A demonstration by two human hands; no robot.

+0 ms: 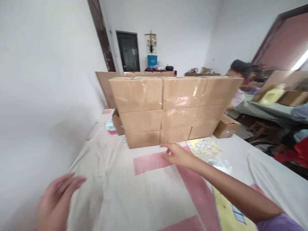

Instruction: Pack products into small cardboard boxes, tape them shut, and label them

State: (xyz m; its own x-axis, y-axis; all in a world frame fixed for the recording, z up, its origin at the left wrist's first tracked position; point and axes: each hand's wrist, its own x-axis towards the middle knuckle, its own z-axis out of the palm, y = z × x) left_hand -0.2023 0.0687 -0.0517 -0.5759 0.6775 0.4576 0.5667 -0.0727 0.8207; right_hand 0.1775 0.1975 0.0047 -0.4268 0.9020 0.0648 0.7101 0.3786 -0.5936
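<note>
A stack of taped brown cardboard boxes (168,109) stands on the cloth-covered table (115,192). My right hand (176,154) reaches forward over the table, fingers loosely stretched, just short of the bottom box, holding nothing. At the lower left my left hand (57,202) hovers above the cloth, blurred, fingers spread and empty. A yellow sheet with several small white pieces (203,146) lies to the right of my right hand.
A smaller open box (226,126) sits at the stack's right. A white wall (43,96) runs along the left. Another person (238,86) sits behind the boxes at a second table with a yellow jug (271,94). A yellow sheet (231,213) lies under my forearm.
</note>
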